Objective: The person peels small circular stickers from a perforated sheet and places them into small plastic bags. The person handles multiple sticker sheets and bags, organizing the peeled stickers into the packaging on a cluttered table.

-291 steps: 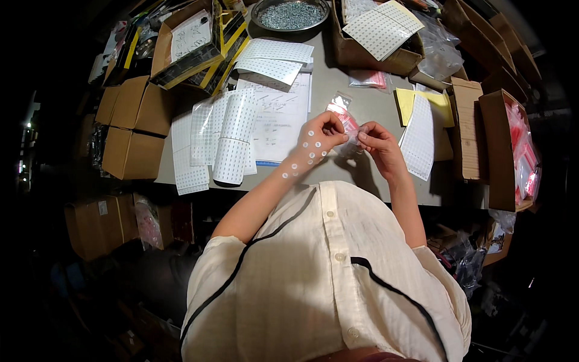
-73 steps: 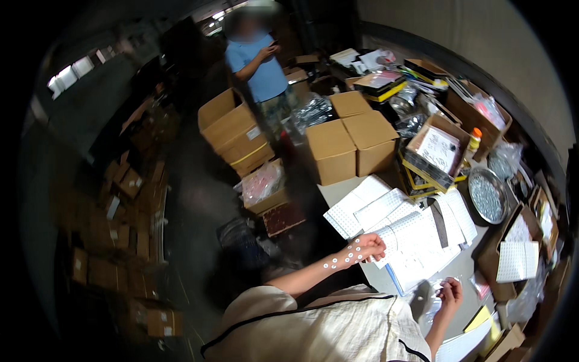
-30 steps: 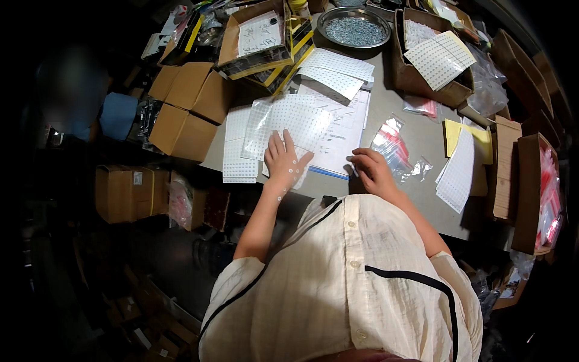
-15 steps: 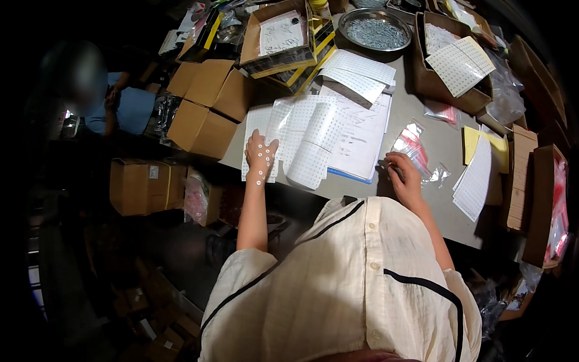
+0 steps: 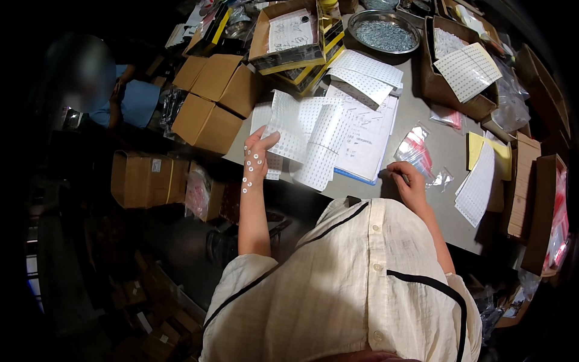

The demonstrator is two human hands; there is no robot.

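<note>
My left hand (image 5: 258, 152) grips the left edge of a sheet of small round white stickers (image 5: 286, 136), its thumb on top and its fingers behind. The sheet's near edge is lifted and bent. Several round stickers (image 5: 249, 170) dot the back of this hand and wrist. To its right a curled sticker sheet (image 5: 319, 148) overlaps a written paper (image 5: 360, 145) on a blue clipboard (image 5: 356, 177). My right hand (image 5: 410, 181) rests by the table's near edge, fingers loosely bent, thumb apart, nothing visible in them. Just beyond it lie clear zip bags with red markings (image 5: 415, 148).
A metal bowl of small metal parts (image 5: 386, 33) stands at the back. Cardboard boxes (image 5: 211, 102) flank the table's left side; more boxes (image 5: 546, 211) stand right, near loose sticker sheets (image 5: 476, 181) and a yellow sheet (image 5: 499, 155). A person in blue (image 5: 136, 102) is at far left.
My left hand has turned from lying flat on the sheets to gripping one sticker sheet and raising its edge. My right hand's fingers have bent slightly more.
</note>
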